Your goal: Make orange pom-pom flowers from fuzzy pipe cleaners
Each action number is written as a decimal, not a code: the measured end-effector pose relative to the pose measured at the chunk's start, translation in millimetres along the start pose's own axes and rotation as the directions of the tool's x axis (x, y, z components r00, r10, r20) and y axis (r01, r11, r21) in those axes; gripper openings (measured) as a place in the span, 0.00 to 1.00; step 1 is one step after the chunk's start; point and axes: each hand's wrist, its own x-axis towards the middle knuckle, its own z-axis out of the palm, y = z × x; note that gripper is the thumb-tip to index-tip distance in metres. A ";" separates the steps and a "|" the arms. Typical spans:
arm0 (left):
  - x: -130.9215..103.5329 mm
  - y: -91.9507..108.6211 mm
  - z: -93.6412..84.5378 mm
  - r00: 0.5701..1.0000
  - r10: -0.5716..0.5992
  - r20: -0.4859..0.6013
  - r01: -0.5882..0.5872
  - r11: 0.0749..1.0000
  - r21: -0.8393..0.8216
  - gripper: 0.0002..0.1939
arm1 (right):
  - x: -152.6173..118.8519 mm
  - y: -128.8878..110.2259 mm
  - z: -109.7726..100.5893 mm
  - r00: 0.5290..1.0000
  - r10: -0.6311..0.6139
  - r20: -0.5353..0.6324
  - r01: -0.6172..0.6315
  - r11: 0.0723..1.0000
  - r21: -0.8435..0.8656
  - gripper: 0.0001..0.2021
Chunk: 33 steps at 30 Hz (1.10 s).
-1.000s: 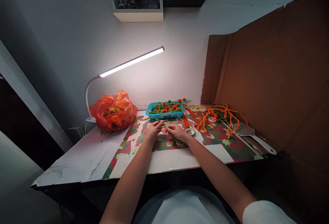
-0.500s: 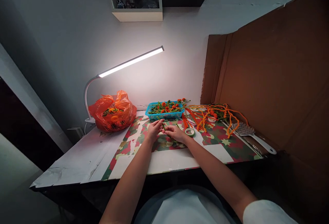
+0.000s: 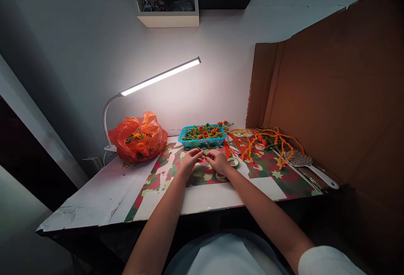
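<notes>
My left hand (image 3: pixel 191 161) pinches a thin green stem (image 3: pixel 196 146), whose end points up and left towards the basket. My right hand (image 3: pixel 217 161) is closed too, its fingertips against the same stem, close to those of my left hand. The part between the fingers is too small to make out. Beside my right hand lies a roll of green tape (image 3: pixel 234 162). Another roll (image 3: pixel 221 177) shows partly under the right wrist. Behind both hands stands a blue basket (image 3: pixel 202 142) full of orange flowers (image 3: pixel 212 132) with green stems.
An orange plastic bag (image 3: pixel 151 140) sits at the left by a lit lamp (image 3: pixel 160 77). Orange fuzzy stems (image 3: pixel 249 148) spread over the right side, with a hairbrush (image 3: pixel 318 174) near the cardboard wall (image 3: pixel 331 89). Shelves (image 3: pixel 170 20) hang above.
The fingertips of both hands have come closer together, and the stem now leans further left. My right hand has shifted slightly, uncovering the roll beneath its wrist.
</notes>
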 end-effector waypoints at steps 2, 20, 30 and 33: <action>1.1 -1.6 -1.2 1.000 -0.011 0.002 0.011 1.000 -0.014 0.17 | 0.2 -0.3 -0.6 0.999 -0.041 -0.023 0.040 0.998 -0.057 0.06; 5.5 -6.2 -6.4 0.985 0.166 -0.050 -0.158 0.978 0.136 0.16 | 1.3 1.3 -4.1 1.000 0.019 -0.018 -0.022 0.989 -0.144 0.09; 8.1 -3.0 -9.1 0.991 0.034 -0.130 -0.046 0.995 -0.092 0.23 | 3.6 1.6 -9.1 0.999 0.027 -0.037 -0.031 0.995 -0.098 0.09; 9.5 -2.2 -9.4 0.994 -0.025 -0.109 0.003 0.980 -0.201 0.24 | 4.1 2.7 -9.5 0.998 0.063 -0.022 -0.064 0.993 -0.104 0.11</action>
